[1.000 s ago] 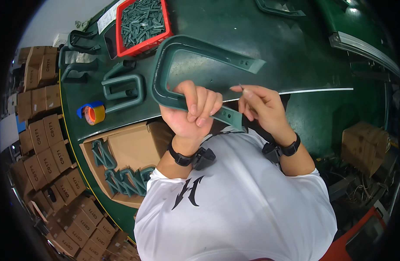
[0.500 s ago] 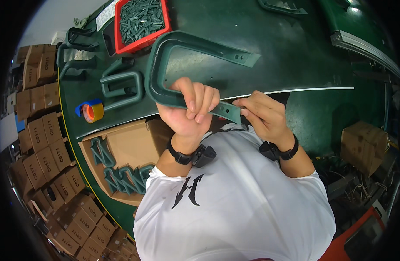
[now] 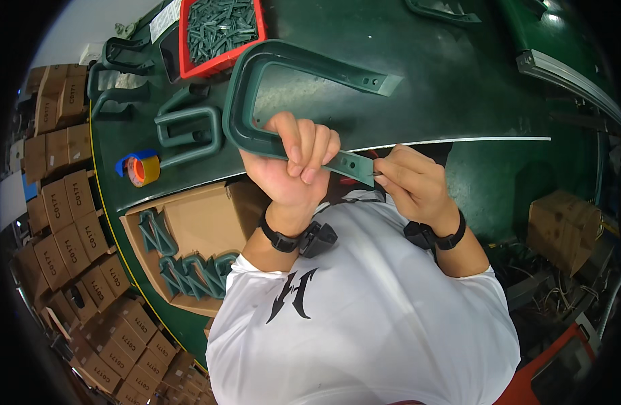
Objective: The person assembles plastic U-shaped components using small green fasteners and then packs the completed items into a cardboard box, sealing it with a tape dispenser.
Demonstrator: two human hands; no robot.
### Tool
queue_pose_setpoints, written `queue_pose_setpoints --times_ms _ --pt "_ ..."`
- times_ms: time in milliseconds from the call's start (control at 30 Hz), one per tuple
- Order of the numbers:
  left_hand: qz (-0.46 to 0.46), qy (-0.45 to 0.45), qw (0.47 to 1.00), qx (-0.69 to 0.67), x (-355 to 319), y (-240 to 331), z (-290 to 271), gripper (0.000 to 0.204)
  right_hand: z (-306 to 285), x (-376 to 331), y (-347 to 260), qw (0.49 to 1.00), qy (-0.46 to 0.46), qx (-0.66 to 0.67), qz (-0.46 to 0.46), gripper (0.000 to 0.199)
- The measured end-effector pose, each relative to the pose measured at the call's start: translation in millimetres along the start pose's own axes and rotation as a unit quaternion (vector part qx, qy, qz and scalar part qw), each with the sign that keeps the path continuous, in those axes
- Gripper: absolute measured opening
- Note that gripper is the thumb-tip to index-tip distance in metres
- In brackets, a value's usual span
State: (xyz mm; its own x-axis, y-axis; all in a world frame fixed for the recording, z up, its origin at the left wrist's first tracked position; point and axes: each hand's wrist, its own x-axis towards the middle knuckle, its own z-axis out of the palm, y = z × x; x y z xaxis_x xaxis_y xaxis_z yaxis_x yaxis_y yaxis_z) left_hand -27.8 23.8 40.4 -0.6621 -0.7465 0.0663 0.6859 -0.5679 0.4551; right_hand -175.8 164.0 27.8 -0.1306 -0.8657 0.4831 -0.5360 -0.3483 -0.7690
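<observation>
A large dark green U-shaped handle (image 3: 237, 101) is gripped by my left hand (image 3: 290, 158), whose fingers wrap over its lower arm near the bend. Both arms of the handle point right, and each flat end has small holes. Just off the tip of the lower arm, my right hand (image 3: 415, 185) is closed in a pinch. A small dark bit shows at its fingertips, too little to name. Below my left forearm stands an open cardboard box (image 3: 209, 209) with several folded green pieces (image 3: 195, 275) inside.
On the green table a red bin (image 3: 222, 65) holds many small green pieces. More green handles (image 3: 192, 128) lie at the left, by a tape roll (image 3: 143, 170) in blue and yellow. Stacked cartons (image 3: 67, 216) line the far left. A metal rail (image 3: 560, 77) runs at upper right.
The handle has tilted slightly, its upper arm rising a little. My right fingertips have drawn slightly right along the lower arm's tip, still pinched.
</observation>
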Motion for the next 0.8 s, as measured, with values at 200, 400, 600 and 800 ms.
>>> queue_pose_setpoints --times_ms 200,400,600,800 --pt "0.006 0.039 0.999 -0.003 2.0 -1.3 -4.2 0.062 -2.3 -1.2 -0.4 0.997 -0.075 0.013 -0.018 0.016" --pt "0.017 0.067 0.997 -0.026 6.0 -0.2 -6.7 0.062 2.0 -7.4 -3.8 0.997 -0.058 0.051 0.018 0.026" --pt "-0.002 0.084 0.995 -0.058 2.4 -0.7 -9.2 0.055 3.0 -6.7 -8.2 0.986 0.036 0.121 0.11 0.037" --pt "-0.022 0.076 0.994 -0.073 2.2 -1.5 -10.2 0.048 13.4 -5.1 3.7 0.989 0.022 0.131 0.066 0.041"
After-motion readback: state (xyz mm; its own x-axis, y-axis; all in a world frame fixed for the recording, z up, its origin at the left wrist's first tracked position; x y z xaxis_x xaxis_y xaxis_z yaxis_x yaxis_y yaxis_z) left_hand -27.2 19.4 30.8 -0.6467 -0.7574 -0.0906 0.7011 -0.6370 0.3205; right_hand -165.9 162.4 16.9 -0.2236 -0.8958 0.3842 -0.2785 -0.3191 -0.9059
